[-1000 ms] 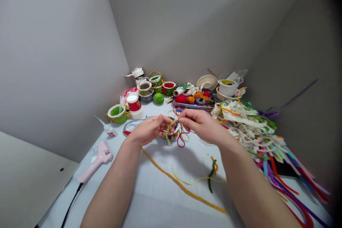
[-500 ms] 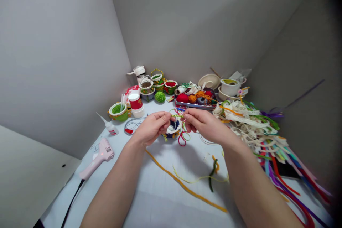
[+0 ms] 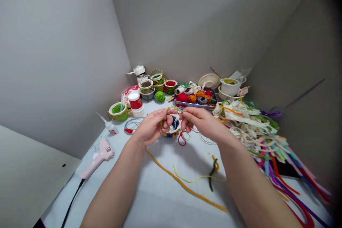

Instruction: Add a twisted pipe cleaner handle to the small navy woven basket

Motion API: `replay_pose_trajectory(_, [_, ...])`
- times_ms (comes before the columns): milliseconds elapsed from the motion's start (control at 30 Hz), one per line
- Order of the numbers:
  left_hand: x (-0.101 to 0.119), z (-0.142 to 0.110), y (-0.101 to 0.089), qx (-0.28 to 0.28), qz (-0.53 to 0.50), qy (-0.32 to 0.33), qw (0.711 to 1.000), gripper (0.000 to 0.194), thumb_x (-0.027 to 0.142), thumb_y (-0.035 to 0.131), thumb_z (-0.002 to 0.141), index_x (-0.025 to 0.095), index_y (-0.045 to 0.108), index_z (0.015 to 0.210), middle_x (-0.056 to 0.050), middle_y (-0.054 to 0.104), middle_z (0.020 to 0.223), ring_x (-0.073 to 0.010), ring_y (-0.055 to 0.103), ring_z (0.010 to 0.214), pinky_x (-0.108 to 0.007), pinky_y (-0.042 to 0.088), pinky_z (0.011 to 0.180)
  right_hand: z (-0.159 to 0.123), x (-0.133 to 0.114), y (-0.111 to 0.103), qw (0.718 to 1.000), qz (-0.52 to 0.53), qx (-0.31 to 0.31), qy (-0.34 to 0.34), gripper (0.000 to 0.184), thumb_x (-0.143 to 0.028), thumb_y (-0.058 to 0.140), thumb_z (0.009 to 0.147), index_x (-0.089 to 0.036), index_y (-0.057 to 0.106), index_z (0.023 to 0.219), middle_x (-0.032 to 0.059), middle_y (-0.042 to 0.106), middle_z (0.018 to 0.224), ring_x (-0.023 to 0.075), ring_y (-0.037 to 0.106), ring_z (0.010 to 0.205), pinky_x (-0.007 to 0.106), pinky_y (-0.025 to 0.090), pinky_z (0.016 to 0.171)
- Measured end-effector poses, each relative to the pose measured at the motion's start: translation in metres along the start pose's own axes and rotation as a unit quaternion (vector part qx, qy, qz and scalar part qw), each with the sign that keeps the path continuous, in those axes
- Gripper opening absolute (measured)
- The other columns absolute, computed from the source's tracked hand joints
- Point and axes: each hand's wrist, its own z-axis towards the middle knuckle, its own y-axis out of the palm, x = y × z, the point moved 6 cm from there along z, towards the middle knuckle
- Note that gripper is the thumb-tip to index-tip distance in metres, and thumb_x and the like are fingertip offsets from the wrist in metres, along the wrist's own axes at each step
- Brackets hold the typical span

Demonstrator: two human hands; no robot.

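Observation:
My left hand [image 3: 151,126] and my right hand [image 3: 201,121] meet over the middle of the table, both pinched on a short twisted green-and-yellow cord [image 3: 174,108] that arches between their fingertips. Right below the hands stands a small blue basket with a white lace rim [image 3: 173,129]. Red and green yarn loops [image 3: 184,137] lie beside it under my right hand.
A pink glue gun [image 3: 98,157] with its black cable lies at the left, a glue bottle [image 3: 109,125] behind it. Small decorated baskets [image 3: 149,86], cups and a tray of yarn balls [image 3: 195,99] line the back. Lace and ribbons [image 3: 256,124] pile at the right. Orange yarn [image 3: 184,187] crosses the front.
The cord hung down from my fingers a second ago; it is now lifted and arched between both hands, which moved slightly up and closer together.

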Motion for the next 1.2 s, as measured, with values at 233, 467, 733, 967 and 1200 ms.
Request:
replay_pose_trajectory(233, [0.004,0.003,-0.010,0.022,-0.089,0.013,0.996,0.021,0.032,0.056,0.088,0.011,0.060,0.086,0.008,0.029,0.052,-0.0032,0.022,0.042,-0.013,0.019,0.039,0.003,0.008,-0.003,0.998,0.054,0.017,0.018,0.023,-0.036,0.043,0.091,-0.018,0.053,0.082,0.0018,0.065,0.067,0.0121,0.054,0.054,0.026,0.042,0.056])
replay_pose_trajectory(467, [-0.001,0.008,-0.011,0.034,-0.050,0.049,0.997,0.018,0.034,0.057,0.088,0.016,0.055,0.086,0.010,0.018,0.051,-0.0045,0.014,0.042,-0.014,0.014,0.039,0.004,0.006,-0.012,0.996,-0.042,0.078,0.001,0.027,-0.039,0.052,0.086,-0.015,0.066,0.080,-0.0047,0.042,0.057,0.0088,0.035,0.053,0.023,0.026,0.049])
replay_pose_trajectory(733, [-0.006,0.010,-0.017,0.092,0.117,0.070,0.986,0.016,0.033,0.052,0.089,0.018,0.056,0.093,0.007,0.042,0.054,-0.0048,0.032,0.044,-0.016,0.027,0.045,0.011,0.013,-0.015,0.989,0.005,0.137,-0.047,0.032,-0.033,0.060,0.080,-0.019,0.058,0.109,-0.0029,0.053,0.071,0.0101,0.047,0.055,0.023,0.036,0.050])
replay_pose_trajectory(967, [0.010,0.002,-0.026,0.131,0.296,0.070,0.944,0.035,0.048,0.063,0.079,0.016,0.065,0.091,-0.003,0.067,0.081,-0.0152,0.059,0.080,-0.026,0.044,0.075,0.001,-0.007,-0.012,0.964,-0.219,0.115,-0.097,0.012,-0.024,0.057,0.084,-0.018,0.066,0.090,0.0010,0.064,0.075,0.0129,0.053,0.065,0.025,0.039,0.060])
replay_pose_trajectory(1200, [-0.008,-0.004,-0.020,0.018,0.197,-0.096,0.976,0.045,0.056,0.064,0.074,0.011,0.068,0.074,-0.003,0.060,0.060,-0.0100,0.052,0.055,-0.022,0.037,0.054,-0.007,-0.021,0.009,0.948,-0.286,0.045,-0.131,0.010,-0.018,0.058,0.084,-0.021,0.067,0.089,-0.0002,0.067,0.081,0.0122,0.056,0.072,0.023,0.038,0.064])
